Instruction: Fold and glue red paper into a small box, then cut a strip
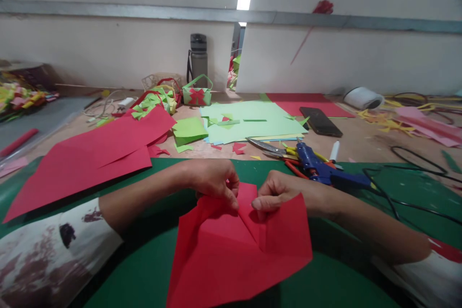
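A red sheet of paper (pixel 231 269), creased and partly folded, is held up in front of me over the green mat (pixel 144 260). My left hand (pixel 216 183) pinches its upper edge left of the middle, thumb on the near side. Just to the right, my right hand (pixel 272 195) grips another part of the same edge between thumb and curled fingers. Between the two hands a flap of the paper stands up, and the side panels bend outward. The fingers behind the paper are partly hidden.
Red sheets (pixel 90 149) lie to the left. A blue glue gun (pixel 317 168) with a black cord and scissors (pixel 267 147) lie to the right. Behind are pale green sheets (pixel 252 110), a phone (pixel 320 121), a small green paper basket (pixel 197 95) and a bottle (pixel 199 60).
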Motion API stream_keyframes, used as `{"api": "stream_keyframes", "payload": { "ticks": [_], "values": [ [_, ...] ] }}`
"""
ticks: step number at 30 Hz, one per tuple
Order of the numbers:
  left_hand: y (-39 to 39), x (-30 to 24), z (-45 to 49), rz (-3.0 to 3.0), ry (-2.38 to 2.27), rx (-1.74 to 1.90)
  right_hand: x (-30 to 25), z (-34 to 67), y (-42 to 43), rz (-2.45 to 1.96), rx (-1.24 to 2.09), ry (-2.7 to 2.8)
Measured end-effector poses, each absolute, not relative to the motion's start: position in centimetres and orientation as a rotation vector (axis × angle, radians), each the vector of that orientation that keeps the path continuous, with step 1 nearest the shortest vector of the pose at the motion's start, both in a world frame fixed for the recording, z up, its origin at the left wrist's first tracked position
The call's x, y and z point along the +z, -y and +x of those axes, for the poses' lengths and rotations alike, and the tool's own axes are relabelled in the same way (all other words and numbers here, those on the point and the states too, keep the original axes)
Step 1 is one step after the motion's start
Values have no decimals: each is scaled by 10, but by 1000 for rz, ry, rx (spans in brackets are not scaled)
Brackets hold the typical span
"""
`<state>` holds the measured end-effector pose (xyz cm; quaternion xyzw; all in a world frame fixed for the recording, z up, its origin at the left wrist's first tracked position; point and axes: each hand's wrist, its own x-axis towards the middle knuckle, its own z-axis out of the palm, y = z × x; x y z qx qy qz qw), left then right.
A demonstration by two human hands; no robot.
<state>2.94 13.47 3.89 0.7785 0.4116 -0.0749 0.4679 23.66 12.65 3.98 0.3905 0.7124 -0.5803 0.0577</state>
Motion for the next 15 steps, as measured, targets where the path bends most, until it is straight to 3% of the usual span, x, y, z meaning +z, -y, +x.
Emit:
{"api": "stream_keyframes", "payload": {
  "ticks": [15],
  "values": [
    [-129, 32, 36, 2030, -1128, -128, 42, 241, -128, 1012, -1764, -2208]
  ]
}}
